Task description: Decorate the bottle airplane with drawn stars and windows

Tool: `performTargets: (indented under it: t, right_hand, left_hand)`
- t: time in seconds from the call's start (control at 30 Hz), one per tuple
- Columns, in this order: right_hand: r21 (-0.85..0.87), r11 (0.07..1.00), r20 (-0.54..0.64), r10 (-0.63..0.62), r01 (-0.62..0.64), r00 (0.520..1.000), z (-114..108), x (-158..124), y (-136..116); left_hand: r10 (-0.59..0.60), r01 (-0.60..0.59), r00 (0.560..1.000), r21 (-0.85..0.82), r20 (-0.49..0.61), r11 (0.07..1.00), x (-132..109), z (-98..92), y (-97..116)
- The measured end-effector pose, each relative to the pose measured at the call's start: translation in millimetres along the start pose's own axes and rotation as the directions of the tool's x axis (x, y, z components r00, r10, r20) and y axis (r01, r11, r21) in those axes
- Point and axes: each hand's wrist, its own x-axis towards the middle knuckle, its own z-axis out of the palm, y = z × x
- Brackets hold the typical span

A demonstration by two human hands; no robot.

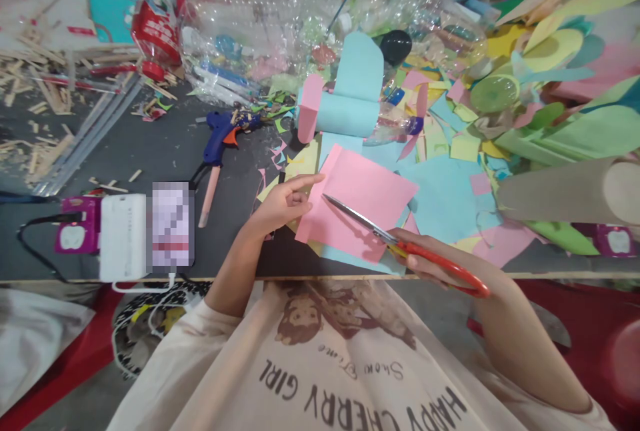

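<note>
A pink sheet of paper (370,181) lies before me, with a crease running along its left side. My left hand (286,203) is at that left edge, its index finger stretched over the paper and the other fingers curled, gripping the edge. My right hand (425,256) grips the orange handles of a pair of scissors (357,219). The blades look closed and point left across the pink sheet, their tip close to the crease. Under and beside it lie light blue sheets of paper (445,198).
Behind the sheet stands a plastic bottle wrapped in blue paper (347,116). At left are a blue glue gun (220,138), a phone (173,224) and a white power bank (123,238). Paper scraps and a paper roll (560,190) crowd the right; clear bottles (270,24) fill the back.
</note>
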Motion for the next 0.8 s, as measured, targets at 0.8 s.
performTargets:
  t: [0.8]
  right_hand:
    - [-0.669, 0.688, -0.549, -0.201, -0.282, 0.811, -39.2, -1.7, 52.4]
  left_hand:
    - [0.117, -0.12, 0.971, -0.004, -0.21, 0.993, 7.7, -2.6, -16.3]
